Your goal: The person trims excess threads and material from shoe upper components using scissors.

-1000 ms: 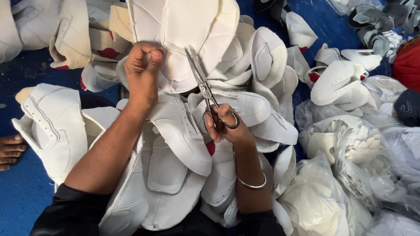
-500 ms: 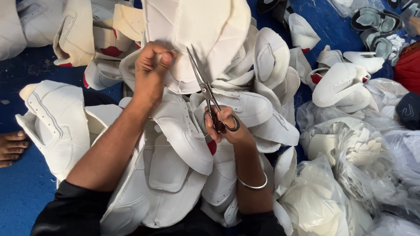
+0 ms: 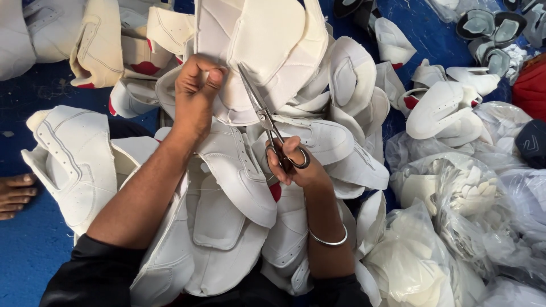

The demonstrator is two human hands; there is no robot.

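The left hand (image 3: 196, 94) pinches the lower edge of a large white padded piece (image 3: 259, 51), with thumb and fingers closed on it, and holds it up in front of the person. The right hand (image 3: 296, 165) grips a pair of scissors (image 3: 267, 122); its fingers are inside the handle rings, and the blades point up and to the left, their tips touching the white piece just beside the left hand. A thin metal bangle (image 3: 329, 241) sits on the right wrist. Under both arms lies a heap of white shoe parts (image 3: 227, 193). To the right there are clear plastic bags (image 3: 455, 227) on the blue floor (image 3: 28, 256). A bare foot (image 3: 14, 196) shows at the left edge.
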